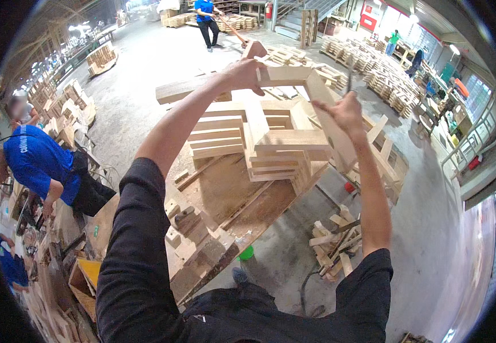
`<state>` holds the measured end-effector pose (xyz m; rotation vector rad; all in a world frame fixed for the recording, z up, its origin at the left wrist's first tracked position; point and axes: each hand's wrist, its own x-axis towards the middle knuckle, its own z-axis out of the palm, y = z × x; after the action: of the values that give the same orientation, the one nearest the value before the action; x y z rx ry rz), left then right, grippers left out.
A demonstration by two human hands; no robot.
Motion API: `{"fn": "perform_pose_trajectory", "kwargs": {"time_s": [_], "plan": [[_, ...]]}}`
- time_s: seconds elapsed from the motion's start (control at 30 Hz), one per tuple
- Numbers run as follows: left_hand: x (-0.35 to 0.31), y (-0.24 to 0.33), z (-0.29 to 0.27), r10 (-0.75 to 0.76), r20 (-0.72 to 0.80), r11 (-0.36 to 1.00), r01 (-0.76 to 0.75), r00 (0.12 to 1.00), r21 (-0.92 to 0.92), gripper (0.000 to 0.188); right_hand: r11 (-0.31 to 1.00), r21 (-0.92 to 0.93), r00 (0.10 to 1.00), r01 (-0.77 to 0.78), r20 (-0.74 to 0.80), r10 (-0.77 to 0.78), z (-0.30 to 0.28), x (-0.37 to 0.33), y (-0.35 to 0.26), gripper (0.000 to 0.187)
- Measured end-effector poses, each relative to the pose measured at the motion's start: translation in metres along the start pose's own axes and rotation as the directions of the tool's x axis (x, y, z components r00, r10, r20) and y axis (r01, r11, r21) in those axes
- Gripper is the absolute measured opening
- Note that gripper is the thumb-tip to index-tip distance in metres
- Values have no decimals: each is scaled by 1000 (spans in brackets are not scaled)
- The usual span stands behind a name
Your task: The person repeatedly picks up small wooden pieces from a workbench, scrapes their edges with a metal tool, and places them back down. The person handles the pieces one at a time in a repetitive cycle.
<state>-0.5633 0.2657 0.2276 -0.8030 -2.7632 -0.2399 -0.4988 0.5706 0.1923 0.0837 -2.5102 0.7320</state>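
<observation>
Aloft, pale angular wooden frame (308,86)

Pale, raw matt wood frame (310,86); rough, dusty wooden workbench (225,188); grey concrete floor (145,63)

A worn wooden bench (242,200) carries small offcut blocks (188,226) near its front edge. Below it, on the concrete floor (425,217), lies a heap of scrap sticks (334,240) beside a green cup (247,252). A person in a blue shirt (39,163) bends at the left; another (207,20) stands far off among pallet stacks (385,74).
</observation>
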Motion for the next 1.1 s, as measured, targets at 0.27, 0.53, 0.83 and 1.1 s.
{"fn": "perform_pose_trajectory", "kwargs": {"time_s": [0.27,0.53,0.83,1.1], "plan": [[8,-44,118,-16,81,999,12,997,50,51,968,-229,991,99,112,-75,83,-33,10,61],[19,-43,121,-72,135,996,64,988,59,39,896,-443,989,-2,131,67,80,-48,-8,73],[-48,-62,57,-164,135,984,153,977,86,72,879,-477,984,-11,149,94,76,-46,-9,76],[-303,-128,-64,-311,-206,940,332,928,77,47,823,65,802,564,196,-565,81,-48,-183,52]]}}
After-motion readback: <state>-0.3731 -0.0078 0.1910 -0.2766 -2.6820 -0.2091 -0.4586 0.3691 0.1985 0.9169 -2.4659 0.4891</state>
